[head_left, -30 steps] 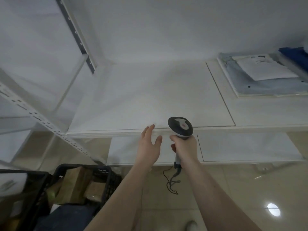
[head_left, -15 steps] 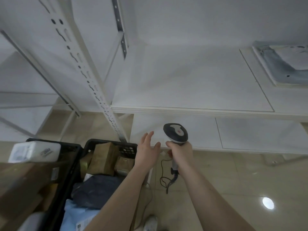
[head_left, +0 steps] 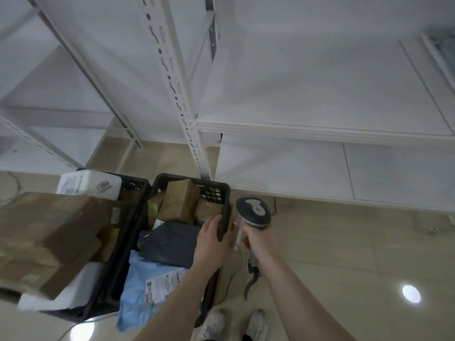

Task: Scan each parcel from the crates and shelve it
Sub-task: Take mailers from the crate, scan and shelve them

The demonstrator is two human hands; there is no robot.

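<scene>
Two black crates stand on the floor. The right crate (head_left: 190, 181) holds a brown box (head_left: 179, 202), a dark grey bag (head_left: 170, 242) and a light blue bag (head_left: 141, 289) with a white label. The left crate (head_left: 134, 184) is piled with cardboard boxes (head_left: 49, 230) and a white box (head_left: 89, 184) marked 2002. My left hand (head_left: 210, 247) holds the right crate's near-right rim, fingers inside and thumb outside. My right hand (head_left: 257, 239) grips the handle of a grey and white scanner (head_left: 253, 212), just right of that crate.
White shelving fills the upper view: a bare shelf board (head_left: 320, 94) at the right, a lower board (head_left: 320, 168) beneath it, and a slotted upright post (head_left: 177, 94) just behind the crates. The scanner's cable (head_left: 252, 283) hangs down. My shoes (head_left: 214, 323) are on the tiled floor.
The view has swung down and left from the shelf to the crates. My left hand has dropped from the shelf edge onto the right crate's rim. The scanner stays in my right hand.
</scene>
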